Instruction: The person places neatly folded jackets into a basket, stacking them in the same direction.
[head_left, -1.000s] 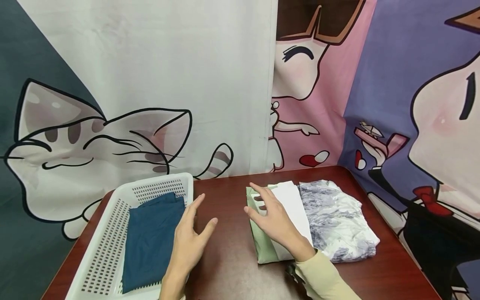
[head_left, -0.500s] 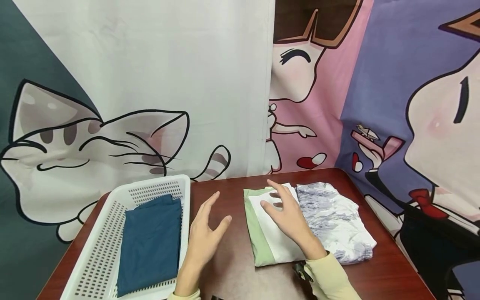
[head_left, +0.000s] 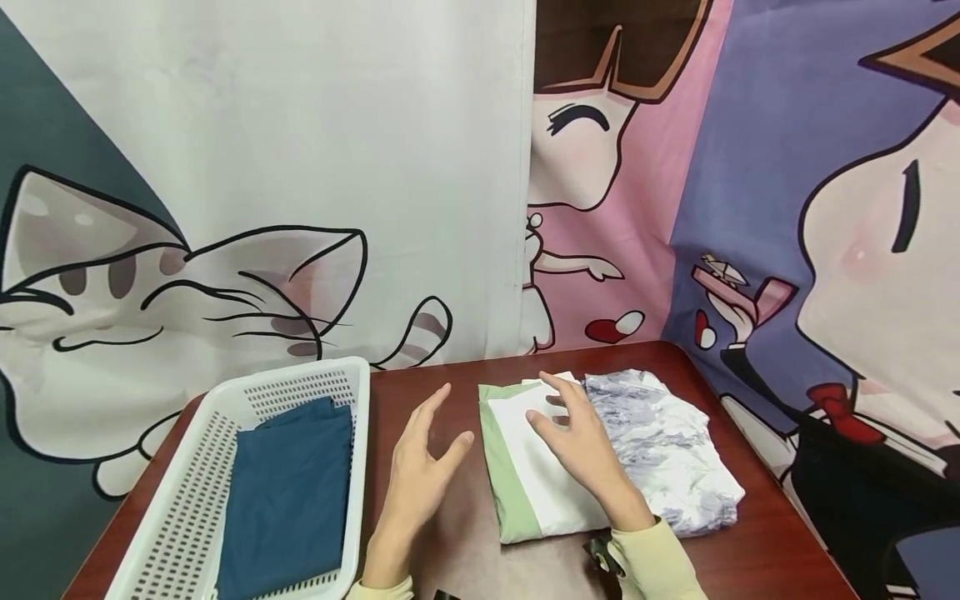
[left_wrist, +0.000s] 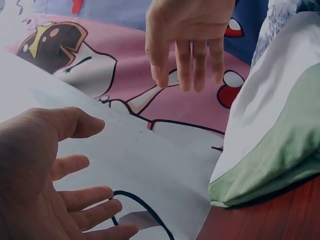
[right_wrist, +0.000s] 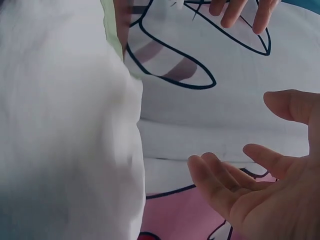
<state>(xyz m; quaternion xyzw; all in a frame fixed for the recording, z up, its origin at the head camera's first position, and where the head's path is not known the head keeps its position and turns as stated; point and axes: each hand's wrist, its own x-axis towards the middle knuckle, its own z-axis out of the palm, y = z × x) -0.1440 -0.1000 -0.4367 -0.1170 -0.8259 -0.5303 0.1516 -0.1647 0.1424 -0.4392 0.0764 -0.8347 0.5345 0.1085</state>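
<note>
My left hand (head_left: 422, 475) hovers over the table between the basket and the folded clothes, fingers spread and holding nothing. Above the green and white folded garment (head_left: 517, 475) is my right hand (head_left: 581, 442), also with loose, parted fingers and nothing in them. A grey and white patterned folded garment (head_left: 660, 450) lies against that garment's right side. Dark blue folded cloth (head_left: 288, 492) lies inside the white basket (head_left: 358, 467) at the left. In the left wrist view the green and white garment (left_wrist: 280, 135) shows at the right; in the right wrist view its white part (right_wrist: 75, 125) fills the left.
The reddish-brown wooden table (head_left: 450, 400) bears everything. Right behind it hangs a printed cloth backdrop (head_left: 435, 167) with cartoon figures, which also runs along the right side. Black straps or devices show at the wrists (head_left: 603, 554).
My left hand has moved right, away from the basket. The right hand has shifted right over the folded garment. The whole head view has drifted slightly left and down.
</note>
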